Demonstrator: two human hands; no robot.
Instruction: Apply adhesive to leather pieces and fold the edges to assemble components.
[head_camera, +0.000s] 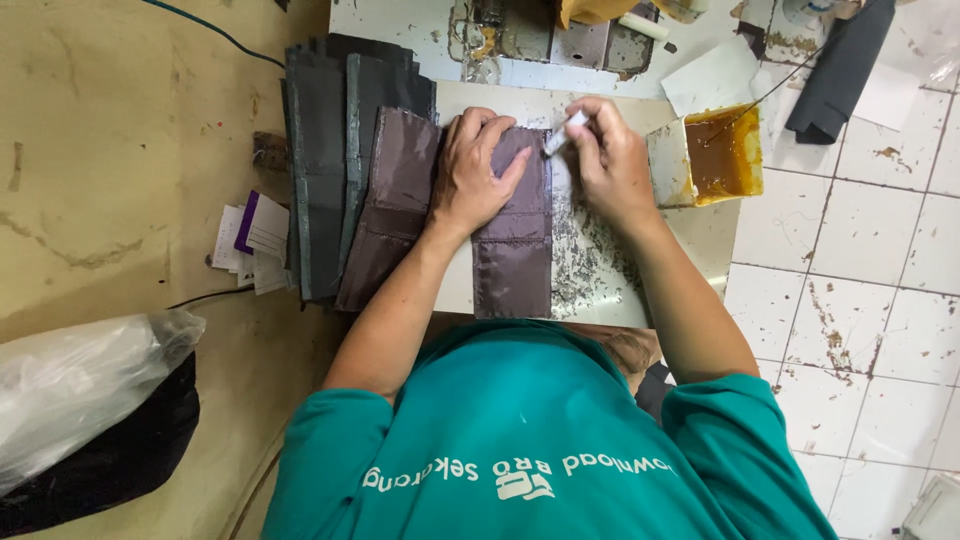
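Person in a teal shirt bent over a small pale board (600, 275), seen from above. The brown fabric piece (515, 245) lies flat on that board, a long rectangle of shiny, satiny cloth with a stitched seam across its middle; its long axis runs from the person's body straight away toward the far edge of the board. Left hand (478, 175) is spread palm-down on the far half of the piece, fingers open and flat, pinning it. Right hand (610, 160) is pinched around a small white applicator (562, 135), its tip angled down and left onto the far right corner of the cloth. Just left, touching the board's edge, a second brown piece (392, 205) of the same sheen overlaps a stack of dark grey panels (320, 160) (several, edges fanned, exact count unclear). Beside the right hand, one open square tin (722, 155) holds amber, glue-like liquid. The board's bare right part is flecked with dried residue. One clear plastic bag (85, 390) sits on the tan table (120, 120) at left; cracked white tiles (860, 280) lie at right.
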